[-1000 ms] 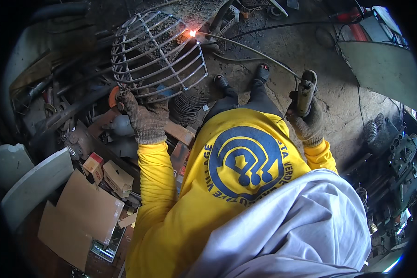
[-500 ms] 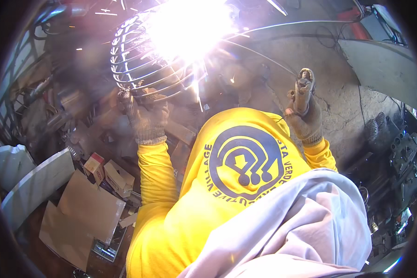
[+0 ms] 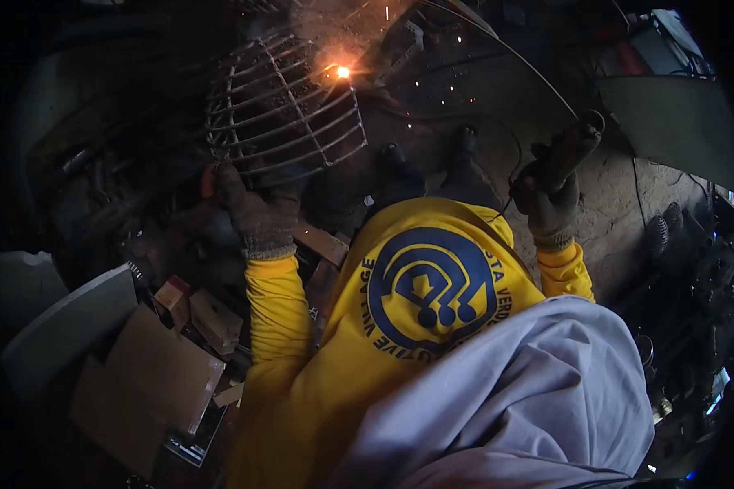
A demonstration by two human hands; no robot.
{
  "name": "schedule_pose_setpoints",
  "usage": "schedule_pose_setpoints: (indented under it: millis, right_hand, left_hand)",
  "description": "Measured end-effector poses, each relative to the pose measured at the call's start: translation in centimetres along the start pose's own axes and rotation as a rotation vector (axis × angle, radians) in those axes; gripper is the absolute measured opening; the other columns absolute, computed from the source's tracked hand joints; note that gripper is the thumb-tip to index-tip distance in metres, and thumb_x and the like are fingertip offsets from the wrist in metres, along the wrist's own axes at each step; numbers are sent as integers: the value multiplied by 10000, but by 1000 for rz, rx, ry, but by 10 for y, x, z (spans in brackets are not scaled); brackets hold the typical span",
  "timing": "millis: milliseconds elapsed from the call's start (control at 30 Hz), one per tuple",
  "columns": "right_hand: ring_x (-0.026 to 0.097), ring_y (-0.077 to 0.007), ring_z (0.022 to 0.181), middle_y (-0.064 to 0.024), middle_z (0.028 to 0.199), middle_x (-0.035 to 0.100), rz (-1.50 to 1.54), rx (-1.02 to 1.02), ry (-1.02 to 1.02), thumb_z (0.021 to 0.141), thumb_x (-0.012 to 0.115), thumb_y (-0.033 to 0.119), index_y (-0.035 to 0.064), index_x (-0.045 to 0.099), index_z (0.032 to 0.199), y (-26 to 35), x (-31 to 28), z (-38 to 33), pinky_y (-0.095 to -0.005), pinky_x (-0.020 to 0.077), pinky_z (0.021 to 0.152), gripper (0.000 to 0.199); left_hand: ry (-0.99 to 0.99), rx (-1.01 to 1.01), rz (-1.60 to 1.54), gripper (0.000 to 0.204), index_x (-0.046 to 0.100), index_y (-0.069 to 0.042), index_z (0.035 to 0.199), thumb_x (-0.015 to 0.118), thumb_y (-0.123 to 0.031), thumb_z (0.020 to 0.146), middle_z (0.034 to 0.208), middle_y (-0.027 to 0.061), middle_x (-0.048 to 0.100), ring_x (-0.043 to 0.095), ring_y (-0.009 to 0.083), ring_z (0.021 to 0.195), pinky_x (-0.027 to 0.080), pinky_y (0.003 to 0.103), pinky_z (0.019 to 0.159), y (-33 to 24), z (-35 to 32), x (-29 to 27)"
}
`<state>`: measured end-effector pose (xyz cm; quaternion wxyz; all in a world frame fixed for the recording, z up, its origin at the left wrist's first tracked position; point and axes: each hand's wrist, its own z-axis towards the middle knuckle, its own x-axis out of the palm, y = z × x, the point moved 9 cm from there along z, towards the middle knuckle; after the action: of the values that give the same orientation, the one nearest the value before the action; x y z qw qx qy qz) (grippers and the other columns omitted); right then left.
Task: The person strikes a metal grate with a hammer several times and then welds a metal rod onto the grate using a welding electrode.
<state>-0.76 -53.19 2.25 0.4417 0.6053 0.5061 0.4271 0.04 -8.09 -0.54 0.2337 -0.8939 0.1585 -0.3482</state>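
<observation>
A rounded cage of welded metal bars (image 3: 292,99) stands at the upper left, with a glowing orange spot (image 3: 342,72) on its right side and smoke above. My left hand (image 3: 259,213), in a brown work glove, closes on the cage's near lower corner; its fingertips are partly lost in shadow. Off to the right, my gloved right hand (image 3: 546,202) grips a welding electrode holder (image 3: 575,148). From the holder a long thin welding rod (image 3: 538,73) runs up and left, its far end apart from the glowing spot.
Cardboard (image 3: 167,367) and small boxes (image 3: 214,319) lie at the lower left beside a curved pale panel (image 3: 77,314). A large grey panel (image 3: 677,122) is at the upper right. Coil springs (image 3: 661,232) and dark metal parts line the right side. A cable hangs by my right hand.
The blinding white arc has gone out, leaving a small orange glow and a few sparks. My right hand has tilted the holder rightward, drawing the rod away from the cage. My left hand stays put.
</observation>
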Motion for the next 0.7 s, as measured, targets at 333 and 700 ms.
schedule_pose_setpoints:
  millis: [333, 700]
  right_hand:
    - [611, -140, 583, -76, 808, 623, -205, -302, -349, 906, 614, 83, 18, 430, 1277, 105, -48, 32, -221, 459, 456, 419]
    - [634, -125, 588, -79, 816, 656, -272, -578, -724, 844, 744, 189, 7, 553, 1045, 252, -117, 107, -253, 503, 497, 332]
  left_hand:
    - [-25, 130, 97, 272, 638, -173, 1001, 645, -431, 914, 733, -74, 603, 532, 41, 584, 480, 199, 517, -5, -24, 52]
    - [205, 139, -54, 283, 640, -138, 1093, 733, -281, 867, 949, -8, 692, 633, 100, 755, 560, 259, 650, -1, -34, 81]
